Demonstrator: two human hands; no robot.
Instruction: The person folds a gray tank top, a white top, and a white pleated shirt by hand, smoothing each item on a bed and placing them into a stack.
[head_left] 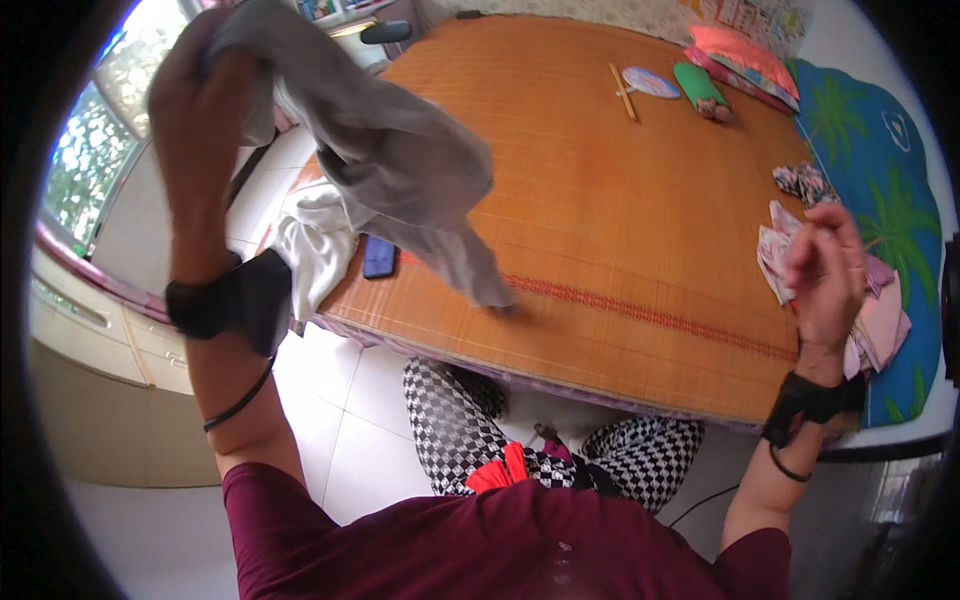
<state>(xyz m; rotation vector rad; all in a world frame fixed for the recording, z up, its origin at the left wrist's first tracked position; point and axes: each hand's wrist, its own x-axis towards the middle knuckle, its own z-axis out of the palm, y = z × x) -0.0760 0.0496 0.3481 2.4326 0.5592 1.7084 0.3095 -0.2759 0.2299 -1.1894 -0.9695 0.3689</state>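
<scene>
Grey cloth (390, 150), gripped in left hand (205, 90), hanging above bed (600, 200); right hand (830, 270) well apart, loosely curled, seemingly empty. Best spread two-handed, clear of phone (379, 257), smoothing folds outward.

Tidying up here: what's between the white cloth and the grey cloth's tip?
In the head view, a blue phone lies between white cloth and grey tip.
</scene>
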